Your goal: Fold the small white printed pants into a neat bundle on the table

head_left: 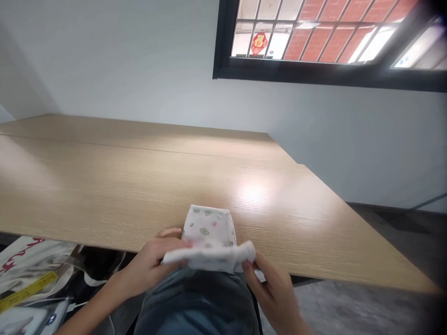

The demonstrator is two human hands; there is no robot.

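A white cloth (pixel 210 226) with small green and pink prints lies at the table's front edge, its far part flat on the wood. Its near part is folded or rolled into a thick white band, raised a little and slightly blurred. At the band's left end, my left hand (pixel 159 256) grips the cloth, with the thumb and fingers closed on it. My right hand (pixel 267 284) pinches the right end from below, near the table edge. What kind of cloth article this is, I cannot make out.
The light wooden table (pixel 139 186) reaches back to a pale wall. Below its front edge at left are a white bag (pixel 31 256) with red lettering, a yellow strip (pixel 30 291) and cables. A dark-framed window (pixel 303 70) is at upper right.
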